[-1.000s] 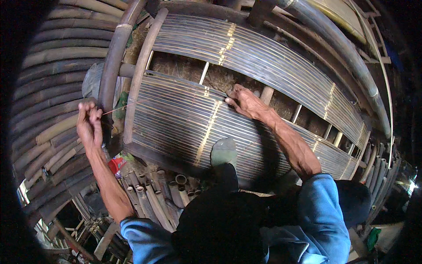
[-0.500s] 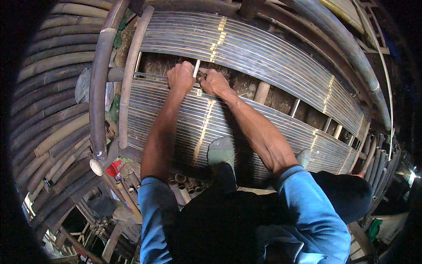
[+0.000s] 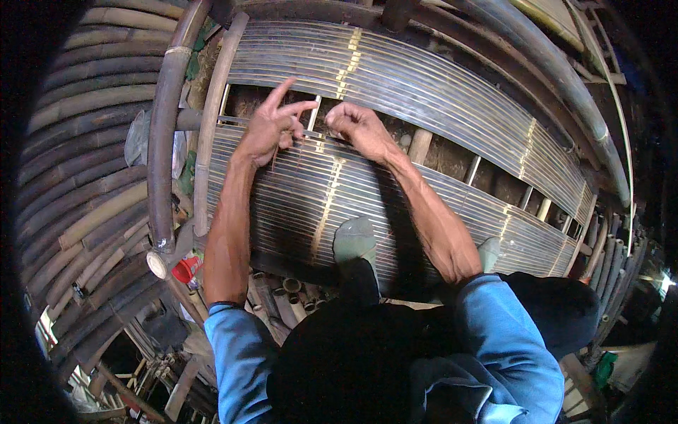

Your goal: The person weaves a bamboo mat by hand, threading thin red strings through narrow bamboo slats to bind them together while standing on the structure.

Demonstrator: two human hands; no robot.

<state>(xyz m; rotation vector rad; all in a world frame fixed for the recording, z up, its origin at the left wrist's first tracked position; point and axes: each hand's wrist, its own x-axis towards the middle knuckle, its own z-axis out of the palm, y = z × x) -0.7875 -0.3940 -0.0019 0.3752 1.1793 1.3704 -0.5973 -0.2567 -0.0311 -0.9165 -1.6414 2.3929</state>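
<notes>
Over the gap between two slatted bamboo panels, both my hands are raised side by side. My left hand [image 3: 267, 134] has its index and middle fingers stretched apart, the other fingers curled. Thin reddish strands [image 3: 300, 150] hang beside its curled fingers; whether it grips them I cannot tell. To its right, my right hand [image 3: 359, 131] is closed in a pinch, and what it holds, if anything, is too small to make out. A pale crosspiece [image 3: 314, 114] bridges the gap between the hands. The near panel [image 3: 296, 205] lies below my forearms, the far panel [image 3: 424, 81] beyond.
My foot in a grey-green sock [image 3: 355, 240] rests on the near panel. A thick bamboo pole [image 3: 161, 155] stands left of the frame's rounded end bar [image 3: 215, 120]. Bamboo poles [image 3: 92, 92] are stacked farther left. A red container [image 3: 187, 267] sits near cut bamboo tubes [image 3: 291, 286].
My left hand has drawn back left from the crosspiece and spread its fingers. My right hand has shifted slightly right, still pinched. The panels have stayed put.
</notes>
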